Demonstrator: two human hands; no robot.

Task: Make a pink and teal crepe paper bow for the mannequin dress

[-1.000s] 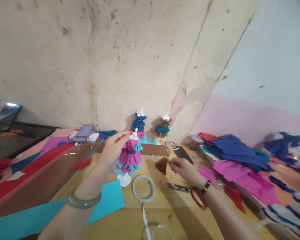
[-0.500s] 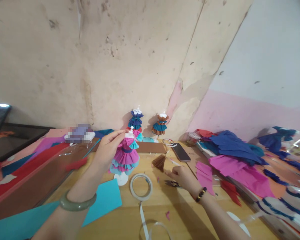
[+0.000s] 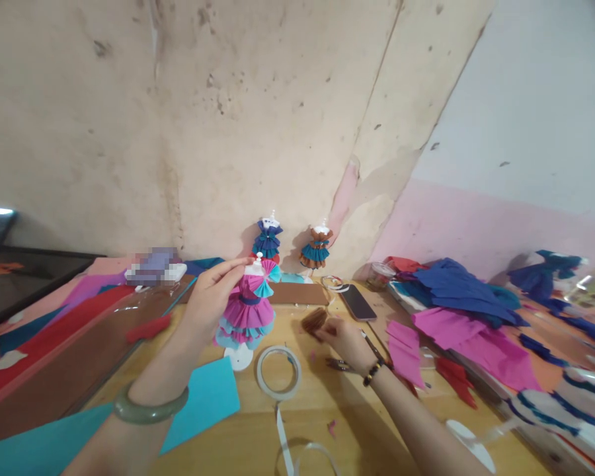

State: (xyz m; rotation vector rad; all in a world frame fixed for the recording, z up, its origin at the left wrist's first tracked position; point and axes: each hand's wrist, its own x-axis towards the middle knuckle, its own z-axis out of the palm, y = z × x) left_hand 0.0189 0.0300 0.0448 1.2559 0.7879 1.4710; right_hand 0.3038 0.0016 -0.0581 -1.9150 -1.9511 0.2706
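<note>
My left hand [image 3: 211,297] grips a small dress-form mannequin near its shoulder. The mannequin wears a ruffled magenta and turquoise crepe-paper dress [image 3: 250,314], with a fan-shaped piece at the shoulder and a dark band at the waist. Its round white base [image 3: 238,358] shows below the skirt. To the right, the fingers of my right hand [image 3: 350,344] are closed on the narrow end of a brown pleated paper fan [image 3: 313,322], just over the table. Small dark snips [image 3: 338,364] lie beneath that hand, partly covered by it. A roll of double-sided tape [image 3: 260,378] rests between both hands.
Two dressed mannequins, one blue [image 3: 268,239] and one brown and teal [image 3: 316,250], stand against the wall. A phone [image 3: 357,303] lies at the back. Crepe paper [image 3: 449,284] is piled right; turquoise sheets [image 3: 205,400] lie left. Another mannequin [image 3: 555,403] lies at the right edge.
My right hand has moved left and its fingers have taken hold of the brown paper fan. The left hand keeps the mannequin in about the same place.
</note>
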